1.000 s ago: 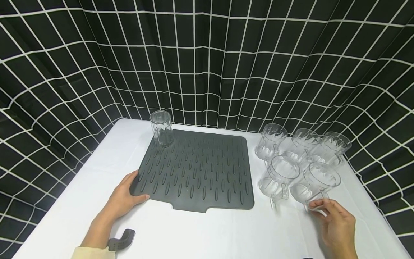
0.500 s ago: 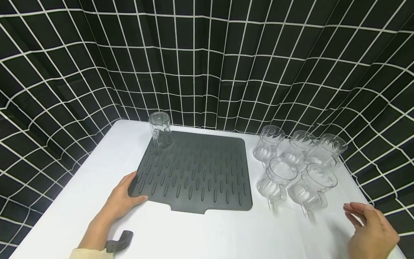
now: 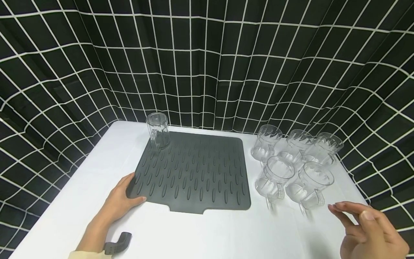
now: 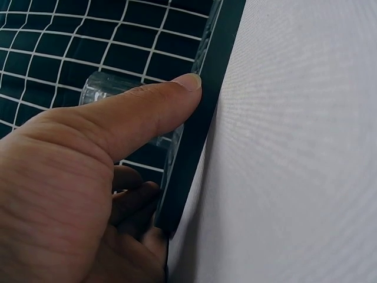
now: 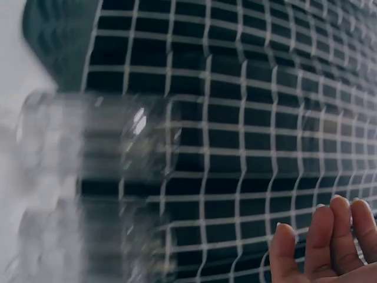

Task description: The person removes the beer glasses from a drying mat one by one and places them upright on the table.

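My left hand [image 3: 118, 200] rests at the near left corner of a dark grey ridged drying mat [image 3: 194, 169]. Its thumb touches the mat's front edge [image 4: 203, 138] and its other fingers lie along the left side. A clear glass mug [image 3: 158, 131] stands on the mat's back left corner. Off to the right, my right hand [image 3: 372, 230] hovers above the table with loosely bent fingers and holds nothing. Nearest to it is a clear mug [image 3: 314, 178] in the front row; another mug [image 3: 279, 171] stands beside it. Both handles point toward me.
Behind the front pair are three more clear mugs, including a left one [image 3: 266, 142] and a right one [image 3: 326, 147]. A white cloth covers the table [image 3: 226, 233]. Black curtain [image 3: 207, 64] with a white grid encloses the back and sides.
My right hand has let go of the front right mug's handle, moved away to the right, then come slightly back left. The left hand keeps its place on the mat corner.
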### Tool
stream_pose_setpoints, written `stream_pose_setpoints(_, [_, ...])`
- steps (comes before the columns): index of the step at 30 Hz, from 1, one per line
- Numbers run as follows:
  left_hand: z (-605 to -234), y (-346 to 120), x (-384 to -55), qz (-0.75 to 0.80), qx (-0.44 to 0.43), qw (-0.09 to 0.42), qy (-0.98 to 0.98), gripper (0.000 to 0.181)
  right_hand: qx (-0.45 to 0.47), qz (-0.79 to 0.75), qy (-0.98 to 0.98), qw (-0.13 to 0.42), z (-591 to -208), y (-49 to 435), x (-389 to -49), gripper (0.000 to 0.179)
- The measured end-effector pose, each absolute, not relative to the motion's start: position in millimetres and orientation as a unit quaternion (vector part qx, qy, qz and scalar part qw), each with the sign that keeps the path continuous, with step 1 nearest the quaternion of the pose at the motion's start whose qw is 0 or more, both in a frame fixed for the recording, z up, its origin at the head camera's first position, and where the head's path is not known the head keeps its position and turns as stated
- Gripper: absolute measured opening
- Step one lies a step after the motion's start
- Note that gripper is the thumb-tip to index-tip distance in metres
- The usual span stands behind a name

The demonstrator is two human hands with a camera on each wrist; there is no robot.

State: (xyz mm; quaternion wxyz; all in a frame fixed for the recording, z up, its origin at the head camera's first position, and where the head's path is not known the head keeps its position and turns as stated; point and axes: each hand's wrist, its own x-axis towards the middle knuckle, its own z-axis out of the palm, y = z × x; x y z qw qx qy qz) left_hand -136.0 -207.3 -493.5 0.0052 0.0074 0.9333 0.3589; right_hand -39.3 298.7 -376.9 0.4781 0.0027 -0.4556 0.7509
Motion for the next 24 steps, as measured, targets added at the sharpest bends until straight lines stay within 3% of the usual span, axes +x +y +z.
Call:
stream_pose_setpoints(5, [-493,-210,-135,0.358,0.01,0.0,0.934,0.098,0.109,0.79,-0.427,0.426,-369,278,-39,0.02])
stream_pose_setpoints(11, [-496,-211,-137,0.364,0.009,0.004,0.931,0.099,0.243,0.829,-0.363,0.35,-358,245,-52,0.028])
stream_pose_setpoints(16, [-496,-210,-137,0.365,0.008,0.006,0.931,0.098,0.294,0.826,-0.38,0.294,-356,227,-64,0.029])
stream_pose_setpoints(24, [-496,-209,-137,0.364,0.011,-0.001,0.931,0.098,0.34,0.804,-0.413,0.259,-356,206,-82,0.03])
